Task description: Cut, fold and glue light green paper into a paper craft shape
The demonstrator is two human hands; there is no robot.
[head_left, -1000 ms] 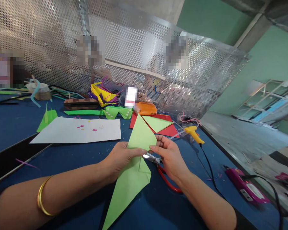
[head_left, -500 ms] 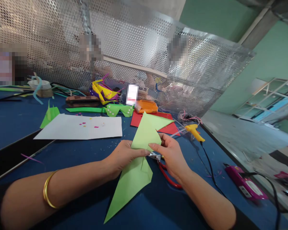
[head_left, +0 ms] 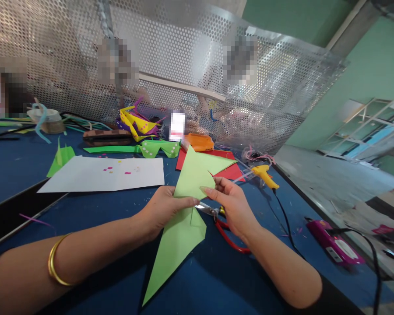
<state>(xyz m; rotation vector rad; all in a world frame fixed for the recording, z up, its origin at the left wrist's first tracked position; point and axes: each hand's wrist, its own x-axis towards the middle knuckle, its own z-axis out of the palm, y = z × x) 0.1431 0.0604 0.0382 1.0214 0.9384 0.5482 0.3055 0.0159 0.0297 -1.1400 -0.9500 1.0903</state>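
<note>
Pale-green paper is held over the near middle of the desk, fingers of the left hand clamped across it, those of the right hand pinching its right edge; light, even pressure should avoid creases, fingertips clear of the red-handled scissors.

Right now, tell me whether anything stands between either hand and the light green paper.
Nothing visible does: the left hand and right hand both touch the light green paper. The scissors, partly hidden by the right hand, don't separate either hand from it.
</note>
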